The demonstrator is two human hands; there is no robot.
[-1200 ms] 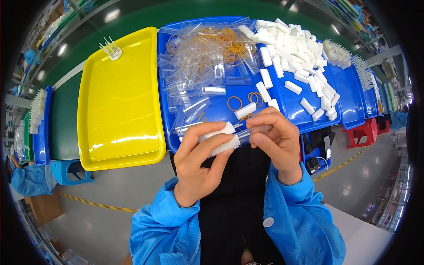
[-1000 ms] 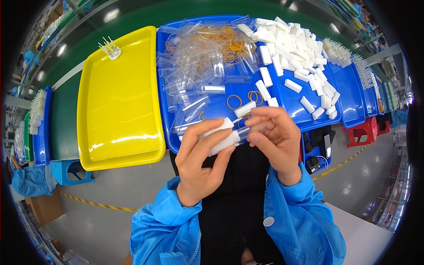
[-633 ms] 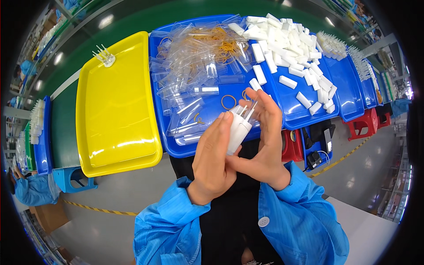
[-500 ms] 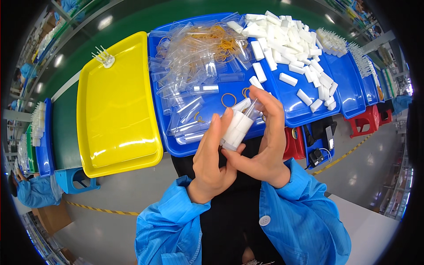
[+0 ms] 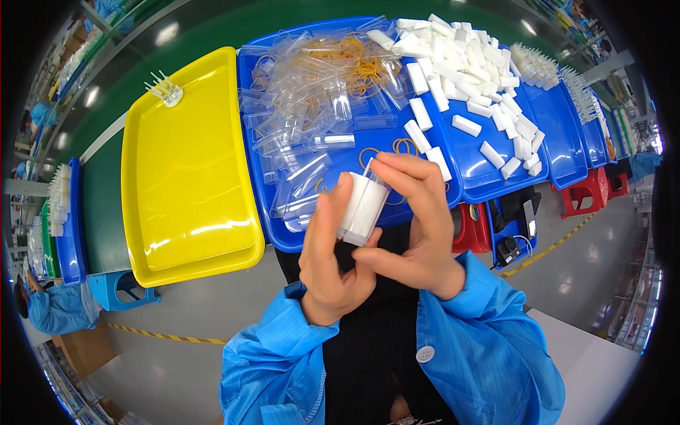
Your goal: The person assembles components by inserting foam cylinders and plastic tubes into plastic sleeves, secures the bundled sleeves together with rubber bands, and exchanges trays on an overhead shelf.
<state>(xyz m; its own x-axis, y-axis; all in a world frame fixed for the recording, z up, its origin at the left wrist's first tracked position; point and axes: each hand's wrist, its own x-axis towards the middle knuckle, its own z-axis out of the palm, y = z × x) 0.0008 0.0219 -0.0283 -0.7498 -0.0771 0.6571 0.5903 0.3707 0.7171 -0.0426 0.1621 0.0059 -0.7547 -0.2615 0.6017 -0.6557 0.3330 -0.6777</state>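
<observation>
Between my hands is a tilted bundle of white blocks (image 5: 365,205) with a clear plastic end at the bottom and a thin white rod along it. My left hand (image 5: 331,258) is closed on its left side, fingers along the blocks. My right hand (image 5: 418,219) pinches it, the fingertips at the rod's top and the thumb by the clear end. Just beyond lies a blue tray (image 5: 282,237) with clear plastic sleeves (image 5: 304,106), tan rubber bands (image 5: 358,60) and a few white blocks.
To the left is a yellow tray (image 5: 191,163) with a white pronged piece (image 5: 165,91) at its far corner. On the right, another blue tray (image 5: 489,180) bears heaped white blocks (image 5: 467,64). Red stools (image 5: 582,197) and a blue stool (image 5: 122,290) stand below the table.
The bundle and both hands have shifted slightly left. My right fingers have moved in over its top, and the blocks sit closer together. Another white block now shows in the tray behind my right hand.
</observation>
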